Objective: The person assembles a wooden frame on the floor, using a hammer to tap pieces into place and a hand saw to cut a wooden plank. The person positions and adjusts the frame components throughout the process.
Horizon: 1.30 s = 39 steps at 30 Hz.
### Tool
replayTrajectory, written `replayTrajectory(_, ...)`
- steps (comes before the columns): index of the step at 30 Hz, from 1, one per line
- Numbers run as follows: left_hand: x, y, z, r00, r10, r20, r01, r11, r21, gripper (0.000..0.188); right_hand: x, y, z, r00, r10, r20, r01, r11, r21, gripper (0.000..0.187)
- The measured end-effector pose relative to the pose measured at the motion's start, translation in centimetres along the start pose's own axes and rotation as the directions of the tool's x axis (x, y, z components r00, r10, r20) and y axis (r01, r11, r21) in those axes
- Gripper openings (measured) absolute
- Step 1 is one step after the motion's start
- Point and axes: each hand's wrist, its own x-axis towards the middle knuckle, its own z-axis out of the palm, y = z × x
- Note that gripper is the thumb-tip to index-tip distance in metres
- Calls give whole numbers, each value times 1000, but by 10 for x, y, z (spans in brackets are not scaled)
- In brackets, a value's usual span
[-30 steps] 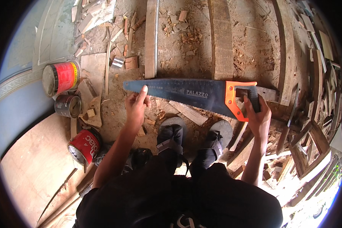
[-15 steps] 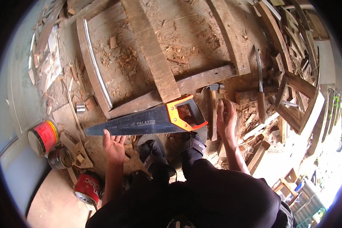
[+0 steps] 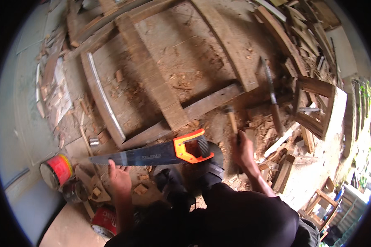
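My left hand (image 3: 120, 178) pinches the blade of a hand saw (image 3: 136, 156) near its narrow tip, thumb on top and fingers beneath. The saw lies crosswise, its orange and black handle to the right above my feet. My right hand (image 3: 244, 151) is closed round the wooden handle of a hammer (image 3: 232, 121), whose head points away from me. Beyond the saw lies a wooden frame, with a wide plank (image 3: 154, 78) running away from me and a crosspiece (image 3: 212, 99) at its near end.
A long blade with a wooden handle (image 3: 275, 105) lies right of the frame. Farther right are a small wooden frame (image 3: 332, 111) and piled scrap wood. At left stand a red and yellow can (image 3: 58, 168), a dark can (image 3: 75, 191) and a red can (image 3: 105, 220). Wood chips litter the ground.
My right hand has closed round the hammer's handle, and the hammer has shifted toward me. The saw, still in my left hand, sits lower in view; the view itself has also shifted.
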Motion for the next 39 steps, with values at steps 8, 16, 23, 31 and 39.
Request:
replayTrajectory(8, -2, 7, 7, 991, 23, 130, -29, 999, 41, 29, -11, -58, -15, 876, 30, 482, -383, 650, 656, 48)
replayTrajectory(16, 12, -8, 24, 999, 48, 25, -51, 992, 116, 21, -6, -65, 25, 871, 52, 489, -396, 661, 637, 46)
replayTrajectory(23, 7, -8, 20, 1000, -14, 2, 13, 985, 172, 26, -8, -60, 27, 904, 41, 425, -356, 621, 698, 49)
replayTrajectory(31, 7, -4, 27, 1000, -8, -24, 12, 987, 162, 23, -16, -61, 34, 859, 57, 509, -418, 652, 632, 50)
replayTrajectory(39, 3, -1, 32, 999, -36, -20, 38, 986, 165, 24, -21, -63, 31, 776, 114, 621, -511, 691, 511, 50)
